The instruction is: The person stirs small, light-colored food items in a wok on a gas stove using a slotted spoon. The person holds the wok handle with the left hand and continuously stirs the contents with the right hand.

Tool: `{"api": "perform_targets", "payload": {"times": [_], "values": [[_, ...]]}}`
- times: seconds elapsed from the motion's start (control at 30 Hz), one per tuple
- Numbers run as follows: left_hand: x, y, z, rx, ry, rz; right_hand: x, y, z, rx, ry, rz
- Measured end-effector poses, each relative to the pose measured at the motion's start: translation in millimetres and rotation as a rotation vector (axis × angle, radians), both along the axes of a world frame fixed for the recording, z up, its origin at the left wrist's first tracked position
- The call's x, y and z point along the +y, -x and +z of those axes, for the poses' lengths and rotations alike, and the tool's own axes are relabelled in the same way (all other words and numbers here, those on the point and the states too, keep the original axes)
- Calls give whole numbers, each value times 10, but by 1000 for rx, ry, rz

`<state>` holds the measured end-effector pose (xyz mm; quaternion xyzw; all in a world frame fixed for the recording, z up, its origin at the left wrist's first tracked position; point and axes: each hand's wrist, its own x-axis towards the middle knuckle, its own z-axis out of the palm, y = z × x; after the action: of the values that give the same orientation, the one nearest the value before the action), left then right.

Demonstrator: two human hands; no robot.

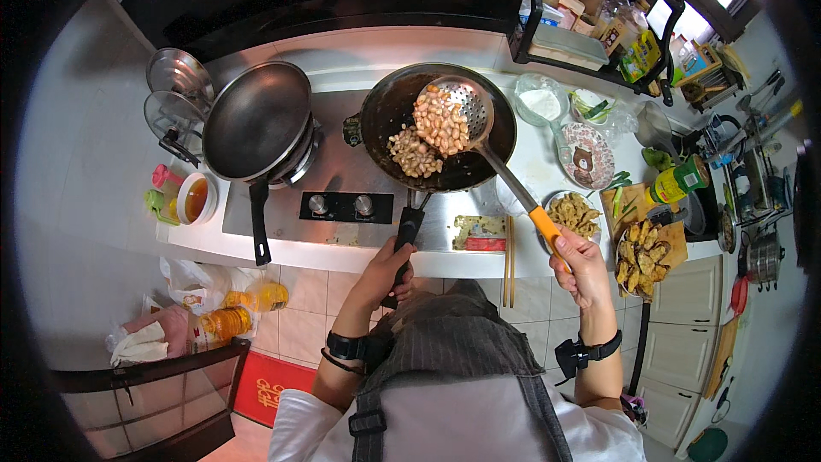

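Note:
My left hand (pixel 389 269) is closed around the black handle of a dark wok (pixel 378 102) on the right side of the stove. In my right hand (pixel 579 261) is a perforated metal skimmer (pixel 480 112), held by its orange grip over the wok. Peanuts (pixel 441 122) fill much of the skimmer's bowl. More peanuts (pixel 414 155) lie in the wok below and to the left of it. A plate of fried food pieces (pixel 573 215) stands beside the skimmer's handle, partly behind it.
A black frying pan (pixel 260 119) sits on the left burner, handle toward me. Wooden chopsticks (pixel 509 260) jut past the counter's front edge. To the right are a cutting board (pixel 670 240), fried slices (pixel 641 253) and a bowl of white powder (pixel 541 101). Pot lids (pixel 179 74) stand at left.

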<state>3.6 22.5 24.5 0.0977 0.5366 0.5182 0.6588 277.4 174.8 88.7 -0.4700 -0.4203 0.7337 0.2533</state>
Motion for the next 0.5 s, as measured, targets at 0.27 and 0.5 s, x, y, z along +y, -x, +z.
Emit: {"api": "perform_targets", "payload": {"times": [0.27,0.5], "values": [[11,-6,-26,14,-11,2,150,264,-96,38,-97,-46],[-8,29,-70,2,-30,-33,240,335,-212,-188,-352,-24]]}}
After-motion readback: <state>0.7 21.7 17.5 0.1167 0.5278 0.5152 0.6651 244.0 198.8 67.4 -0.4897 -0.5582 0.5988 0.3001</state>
